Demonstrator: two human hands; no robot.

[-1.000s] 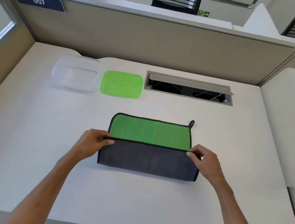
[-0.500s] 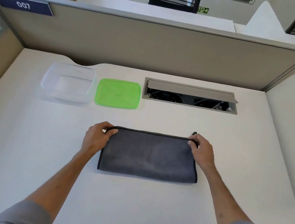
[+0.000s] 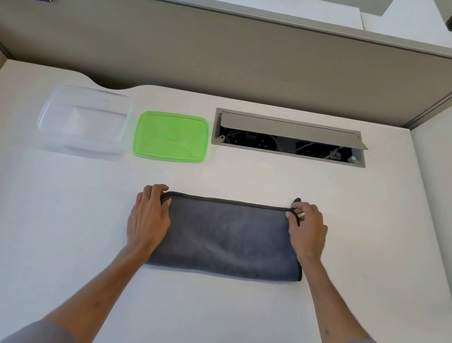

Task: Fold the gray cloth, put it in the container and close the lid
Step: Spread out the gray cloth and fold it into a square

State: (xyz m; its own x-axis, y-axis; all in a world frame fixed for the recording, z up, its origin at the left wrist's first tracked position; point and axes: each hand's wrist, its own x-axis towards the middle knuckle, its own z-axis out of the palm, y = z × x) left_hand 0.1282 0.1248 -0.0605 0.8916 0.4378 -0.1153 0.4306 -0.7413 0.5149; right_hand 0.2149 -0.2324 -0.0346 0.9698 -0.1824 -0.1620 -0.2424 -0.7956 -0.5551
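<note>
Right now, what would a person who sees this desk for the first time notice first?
Probably the bright green lid, lying flat at the back of the white desk, beside the clear container, which is open. Next, the gray cloth, folded to a long strip in the middle, with the left hand and right hand at its two ends. Behind, a cable box stands open.

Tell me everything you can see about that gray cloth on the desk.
The gray cloth is a soft, fuzzy-looking fabric with thin black edging, folded into a wide flat rectangle showing only its gray side. A small black loop pokes out at its far right corner. It lies flat on the white desk, nearer the person than the clear container and green lid. The left hand rests on its left end, and the right hand pinches the far right corner.
</note>
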